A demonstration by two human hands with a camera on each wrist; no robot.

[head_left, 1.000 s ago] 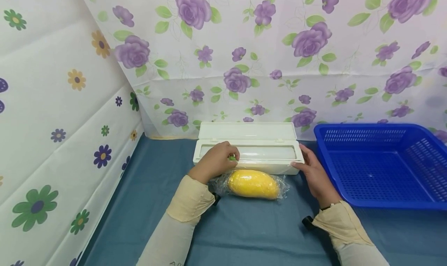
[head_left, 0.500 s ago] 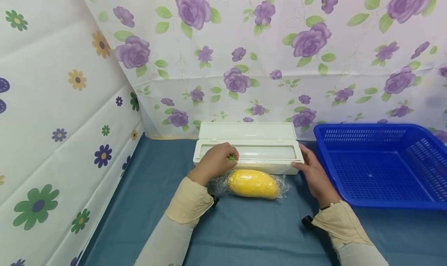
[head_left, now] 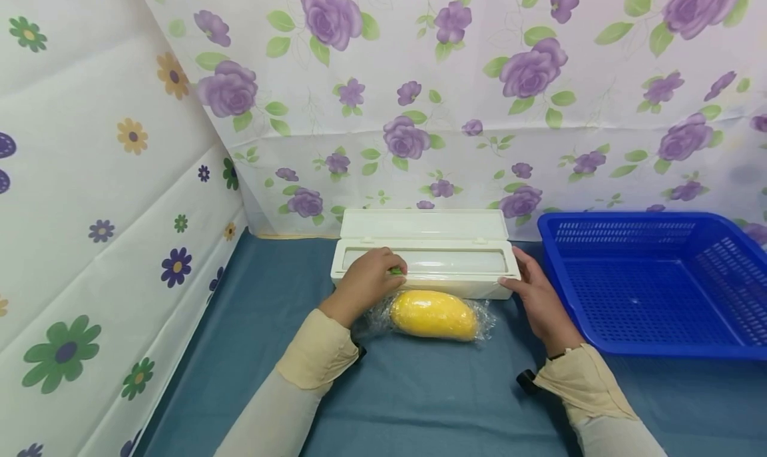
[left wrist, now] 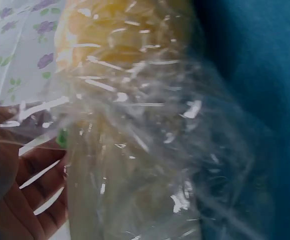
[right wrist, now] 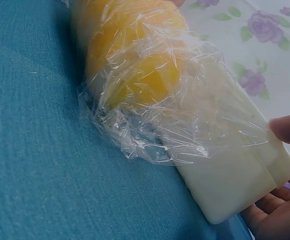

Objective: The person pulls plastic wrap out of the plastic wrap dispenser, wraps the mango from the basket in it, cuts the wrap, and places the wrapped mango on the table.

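Note:
A white cling film dispenser (head_left: 455,287) stands with its lid raised, a pale roll (head_left: 455,262) showing inside. My left hand (head_left: 367,278) pinches a small green slider (head_left: 395,270) at its front edge, left of the middle. My right hand (head_left: 542,304) grips the dispenser's right end, thumb on the front corner and fingers behind. Close in front lies a smooth, oblong yellow thing (head_left: 434,315), wrapped in clear film bunched at both ends. In the left wrist view, crumpled film (left wrist: 149,130) partly covers the dispenser and the left fingers; the green slider (left wrist: 61,137) is only partly visible.
A blue perforated basket (head_left: 590,350) stands to the right, close to my right hand. Floral sheets (head_left: 407,77) rise at the back and left, the back one just behind the dispenser. Blue cloth (head_left: 431,404) covers the table.
My left hand has slid slightly left along the dispenser with the green slider, and its forearm has shifted left. The right hand, the dispenser and the wrapped yellow thing look unmoved.

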